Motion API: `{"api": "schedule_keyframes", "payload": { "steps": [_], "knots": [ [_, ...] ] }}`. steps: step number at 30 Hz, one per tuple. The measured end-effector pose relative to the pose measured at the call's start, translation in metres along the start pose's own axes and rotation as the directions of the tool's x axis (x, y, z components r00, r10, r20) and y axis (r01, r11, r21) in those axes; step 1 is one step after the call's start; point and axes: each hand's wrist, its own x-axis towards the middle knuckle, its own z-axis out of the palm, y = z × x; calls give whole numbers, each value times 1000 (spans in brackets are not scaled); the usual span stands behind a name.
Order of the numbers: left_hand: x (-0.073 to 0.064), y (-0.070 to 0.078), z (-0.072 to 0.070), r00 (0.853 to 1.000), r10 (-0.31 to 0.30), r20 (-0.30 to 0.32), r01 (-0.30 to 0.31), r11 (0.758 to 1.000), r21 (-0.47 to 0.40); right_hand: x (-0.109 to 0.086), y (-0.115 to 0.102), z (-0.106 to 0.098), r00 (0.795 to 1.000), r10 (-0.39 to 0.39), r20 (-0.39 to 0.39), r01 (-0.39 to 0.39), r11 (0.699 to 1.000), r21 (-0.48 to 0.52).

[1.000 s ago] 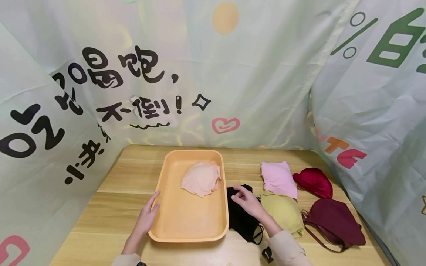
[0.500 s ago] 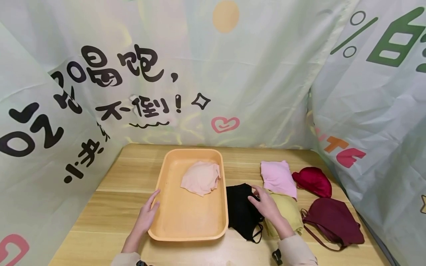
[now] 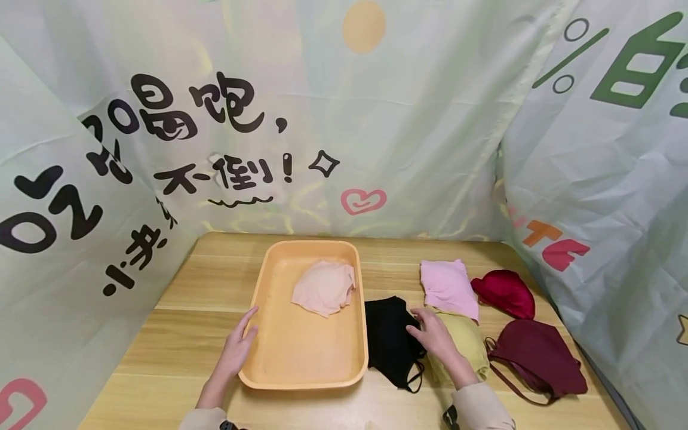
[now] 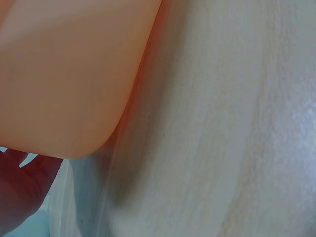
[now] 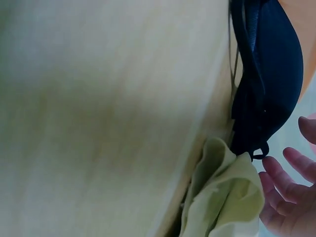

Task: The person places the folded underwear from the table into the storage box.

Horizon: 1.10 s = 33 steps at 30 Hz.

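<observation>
My left hand (image 3: 236, 348) rests against the left side of an orange plastic tray (image 3: 301, 382), fingers along its wall; in the left wrist view its fingers are partly hidden behind the tray's corner. In the tray lies a light pink folded garment (image 3: 324, 288). Just right of the tray is a black bra (image 3: 388, 335) with a thin strap loop. My right hand (image 3: 436, 337) hovers between it and a yellow-green garment (image 3: 463, 341), fingers spread and loosely bent. In the right wrist view, its fingertips (image 5: 270, 164) are close to the black bra's end, with nothing held.
A pink folded garment (image 3: 450, 286) lies behind the yellow-green one. Farther right are a shiny red bra (image 3: 505, 292) and a maroon bra (image 3: 540, 358) with a long strap. Printed curtains (image 3: 430, 119) enclose the wooden table (image 3: 183, 340) at the back and sides.
My right hand has moved right, from over the black bra to the border with the yellow-green garment. The left hand and tray have stayed in place.
</observation>
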Motion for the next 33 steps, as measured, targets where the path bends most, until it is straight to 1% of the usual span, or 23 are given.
{"api": "schedule_keyframes", "payload": {
  "steps": [5, 10, 13, 16, 19, 23, 26, 29, 33],
  "knots": [
    [-2, 2, 0, 1000, 15, -7, -15, 1000, 27, -2, 2, 0, 1000, 6, -8, -5, 1000, 6],
    [-3, 3, 0, 1000, 11, -2, -11, 1000, 21, -6, 2, -3, 999, 17, -45, -17, 1000, 16],
    [-2, 2, 0, 1000, 6, -6, -6, 1000, 18, -7, 1, -1, 999, 16, -39, -16, 1000, 18],
    [-1, 0, 0, 1000, 4, -12, -4, 1000, 25, -8, -1, 5, 1000, 18, 12, -19, 1000, 25],
    [-1, -1, 0, 1000, -2, -14, 3, 1000, 22, -8, -4, 12, 996, 46, 76, -49, 998, 33],
    [-2, -1, 0, 1000, -5, -10, 5, 1000, 14, -6, -9, 17, 984, 78, 162, -79, 997, 1],
    [-2, -1, 0, 1000, -5, -5, 5, 1000, 20, -3, -15, 18, 973, 105, 206, -100, 994, -33],
    [-1, -1, -1, 1000, -9, -5, 9, 999, 34, 2, -19, 19, 964, 144, 224, -131, 989, -71],
    [1, -3, 0, 1000, -19, -5, 19, 1000, 14, 9, -23, 21, 960, 186, 209, -164, 980, -115]
  ]
}}
